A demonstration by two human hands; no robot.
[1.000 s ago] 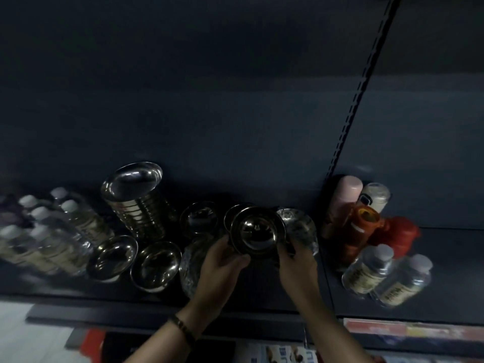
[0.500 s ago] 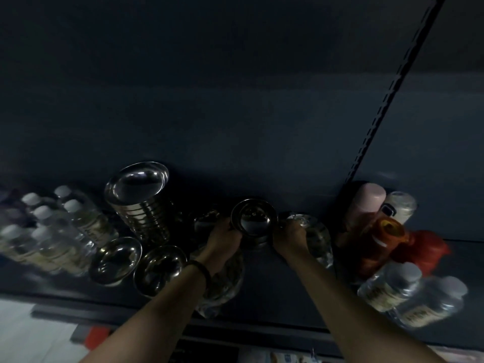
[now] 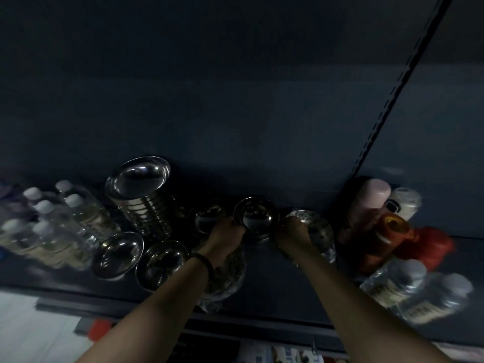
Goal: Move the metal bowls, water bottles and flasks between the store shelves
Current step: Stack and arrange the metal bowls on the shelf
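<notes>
At the back of the dark shelf (image 3: 275, 289), we clamp a small metal bowl (image 3: 255, 217) between our left hand (image 3: 225, 238) at its nine o'clock and right hand (image 3: 293, 233) at three, fingers curled shut on its rim; a stacked tower of bowls (image 3: 146, 197) stands at ten o'clock.

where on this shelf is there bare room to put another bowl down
Bare shelf lies in front of the held bowl, between the two forearms. The left is crowded: water bottles, stacked bowls, two loose bowls. The right is packed with flasks.
</notes>
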